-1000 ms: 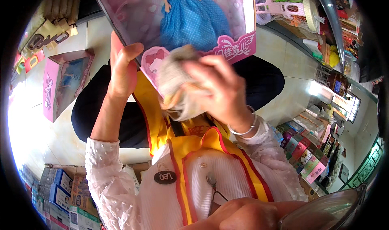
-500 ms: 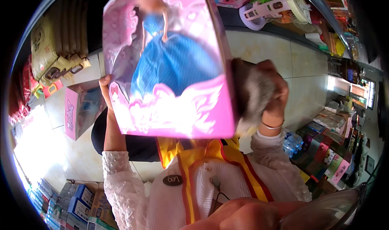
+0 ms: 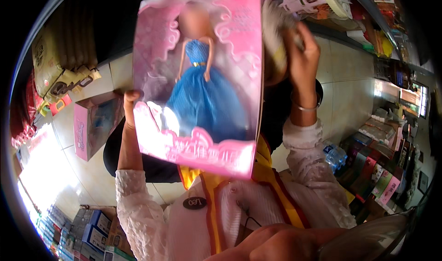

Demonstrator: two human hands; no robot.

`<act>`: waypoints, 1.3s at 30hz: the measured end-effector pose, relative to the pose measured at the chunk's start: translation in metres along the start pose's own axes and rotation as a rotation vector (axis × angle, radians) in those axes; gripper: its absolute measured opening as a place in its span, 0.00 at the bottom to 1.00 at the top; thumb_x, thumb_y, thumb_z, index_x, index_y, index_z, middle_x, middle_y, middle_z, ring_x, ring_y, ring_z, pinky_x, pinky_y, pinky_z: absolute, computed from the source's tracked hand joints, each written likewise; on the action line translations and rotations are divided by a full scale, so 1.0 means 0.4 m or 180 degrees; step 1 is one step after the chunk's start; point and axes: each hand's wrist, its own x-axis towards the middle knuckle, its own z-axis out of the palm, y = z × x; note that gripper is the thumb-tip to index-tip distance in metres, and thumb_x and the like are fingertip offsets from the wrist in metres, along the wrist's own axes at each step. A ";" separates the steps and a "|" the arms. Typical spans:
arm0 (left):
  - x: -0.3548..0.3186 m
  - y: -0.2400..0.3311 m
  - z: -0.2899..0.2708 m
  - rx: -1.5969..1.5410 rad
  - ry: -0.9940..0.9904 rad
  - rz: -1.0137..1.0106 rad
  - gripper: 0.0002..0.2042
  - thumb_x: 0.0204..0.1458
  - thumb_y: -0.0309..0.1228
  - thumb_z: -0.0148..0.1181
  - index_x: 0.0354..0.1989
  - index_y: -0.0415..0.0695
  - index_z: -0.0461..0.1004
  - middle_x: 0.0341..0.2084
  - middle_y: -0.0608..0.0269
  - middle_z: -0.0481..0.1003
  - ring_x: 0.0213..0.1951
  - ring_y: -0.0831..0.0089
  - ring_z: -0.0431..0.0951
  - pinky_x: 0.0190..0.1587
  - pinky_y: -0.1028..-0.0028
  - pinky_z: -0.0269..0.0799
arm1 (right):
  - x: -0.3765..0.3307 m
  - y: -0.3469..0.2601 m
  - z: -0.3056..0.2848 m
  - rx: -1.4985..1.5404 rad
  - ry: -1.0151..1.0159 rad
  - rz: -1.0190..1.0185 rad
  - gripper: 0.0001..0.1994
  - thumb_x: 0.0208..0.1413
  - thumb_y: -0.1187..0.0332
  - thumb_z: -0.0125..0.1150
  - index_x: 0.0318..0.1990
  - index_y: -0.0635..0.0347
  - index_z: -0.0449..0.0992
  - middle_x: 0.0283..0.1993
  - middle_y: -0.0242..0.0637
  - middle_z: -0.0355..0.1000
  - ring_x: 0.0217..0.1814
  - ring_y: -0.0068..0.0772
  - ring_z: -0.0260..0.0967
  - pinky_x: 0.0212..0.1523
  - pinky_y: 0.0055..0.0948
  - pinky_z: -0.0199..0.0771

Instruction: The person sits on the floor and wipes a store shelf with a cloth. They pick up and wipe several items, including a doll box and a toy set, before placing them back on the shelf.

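A tall pink box [image 3: 198,153] with a clear front stands before me. Inside it is a doll [image 3: 202,102] in a blue gown. My left hand [image 3: 131,107] is closed on the box's left edge, the thumb showing at the front and the other fingers hidden behind. On the other side, my right hand [image 3: 305,54] is closed around a fluffy grey-brown rag [image 3: 276,35], blurred by motion, beside the upper part of the box's right side. I cannot tell whether the rag touches the box.
A similar pink doll box [image 3: 82,132] stands on the tiled floor [image 3: 76,169] to the left. Beyond it are yellowish packages [image 3: 53,63]. A shelf with a plastic basket [image 3: 331,1] is at the far right. Stacked boxes [image 3: 375,178] and bottles [image 3: 334,155] line the right.
The doll box has turned its front more squarely to me, and its lower edge has come nearer. My right hand has moved the rag up and away along the box's right side.
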 end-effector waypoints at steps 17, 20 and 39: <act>-0.071 0.122 0.117 0.2763 -0.0767 0.1182 0.49 0.29 0.37 0.62 0.67 0.40 0.50 0.55 0.61 0.63 0.58 0.68 0.62 0.61 0.70 0.55 | -0.091 0.051 -0.119 0.2472 -0.0537 0.1590 0.39 0.48 0.61 0.71 0.64 0.66 0.57 0.60 0.37 0.64 0.60 0.30 0.62 0.61 0.30 0.64; -0.087 0.109 0.130 0.2664 -0.1009 0.0921 0.50 0.27 0.27 0.62 0.68 0.43 0.49 0.57 0.62 0.61 0.61 0.68 0.58 0.64 0.69 0.50 | -0.104 0.130 -0.149 0.2099 -0.1750 0.1493 0.45 0.42 0.57 0.76 0.65 0.64 0.56 0.59 0.36 0.64 0.60 0.30 0.62 0.62 0.30 0.62; 0.005 0.017 0.095 0.4688 -0.0308 0.2187 0.46 0.34 0.25 0.71 0.63 0.35 0.47 0.55 0.39 0.61 0.58 0.52 0.67 0.60 0.65 0.65 | -0.164 0.271 0.114 0.0176 -0.1447 0.1574 0.23 0.55 0.67 0.64 0.57 0.64 0.68 0.52 0.37 0.72 0.50 0.25 0.69 0.53 0.27 0.68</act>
